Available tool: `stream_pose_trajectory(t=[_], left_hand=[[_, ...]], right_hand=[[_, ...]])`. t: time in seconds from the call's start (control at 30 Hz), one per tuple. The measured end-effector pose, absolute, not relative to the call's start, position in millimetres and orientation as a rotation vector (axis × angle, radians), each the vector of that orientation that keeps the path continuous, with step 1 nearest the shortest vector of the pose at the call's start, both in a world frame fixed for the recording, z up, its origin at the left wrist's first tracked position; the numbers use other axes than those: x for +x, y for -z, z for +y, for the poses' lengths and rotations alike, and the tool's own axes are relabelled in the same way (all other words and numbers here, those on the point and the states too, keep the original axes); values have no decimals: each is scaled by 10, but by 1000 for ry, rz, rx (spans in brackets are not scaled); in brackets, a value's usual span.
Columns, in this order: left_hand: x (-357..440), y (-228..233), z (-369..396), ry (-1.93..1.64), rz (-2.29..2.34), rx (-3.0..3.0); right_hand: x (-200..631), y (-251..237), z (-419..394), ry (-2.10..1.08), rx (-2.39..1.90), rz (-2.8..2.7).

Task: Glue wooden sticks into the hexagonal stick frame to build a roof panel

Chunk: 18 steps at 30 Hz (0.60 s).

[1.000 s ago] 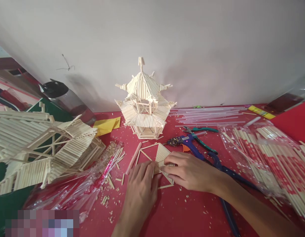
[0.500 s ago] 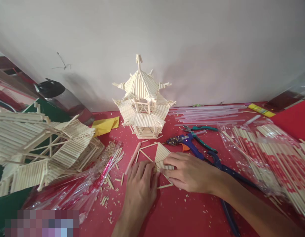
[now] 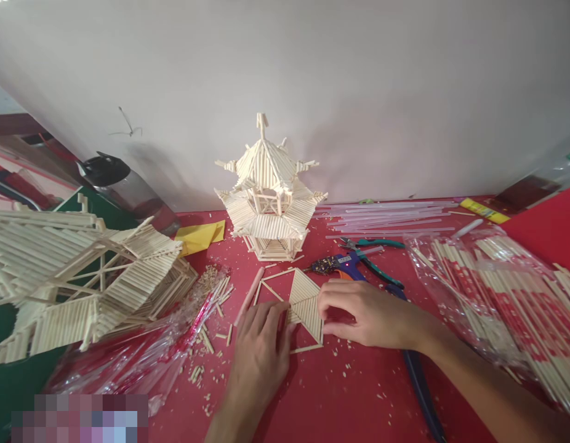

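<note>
Progress, judged from the bench as it lies:

- Large stick structure (image 3: 82,283) at the left edge: roof panels fully planked and frame braced, but it lies tipped on its side, only partly in view.
- Small pagoda model (image 3: 270,197) stands upright against the wall (image 3: 359,92); two roof tiers and finial are in place, so it looks finished.
- Stock is plentiful: a bag of chopsticks (image 3: 506,295) at the right, glue sticks (image 3: 391,215) laid near the wall.
- Tools are parked behind the work: glue gun (image 3: 347,266), pliers (image 3: 375,253).
- Work in hand: triangular roof panel (image 3: 306,304), flat on the red table (image 3: 335,394), centre front. The right half of the frame is planked top to bottom; the left half is bare outline only. Roughly half of this panel is judged done.
- Offcuts (image 3: 211,320) are scattered left of the panel.

Hands: left hand (image 3: 261,344) is laid flat, fingers spread, pressing the panel's left edge. Right hand (image 3: 363,311) has fingertips curled against the panel's right edge. Nothing is pinched or lifted; the panel is only steadied between both.
</note>
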<state>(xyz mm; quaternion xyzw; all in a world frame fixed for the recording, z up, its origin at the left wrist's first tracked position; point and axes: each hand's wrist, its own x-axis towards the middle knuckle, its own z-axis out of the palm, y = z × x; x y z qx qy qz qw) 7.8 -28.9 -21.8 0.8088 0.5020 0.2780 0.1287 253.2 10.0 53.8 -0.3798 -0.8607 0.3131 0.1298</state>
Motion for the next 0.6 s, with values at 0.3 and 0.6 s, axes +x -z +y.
stream_pose_trajectory(t=[0.3,0.6], left_hand=[[120,252,-285,-854,1463,2400],[149,200,-312,-788,1483,2359]], right_hand=[[2281,-119,5,-213,-1016,-2724],[2211,-94,-69,250,-679,-2776]])
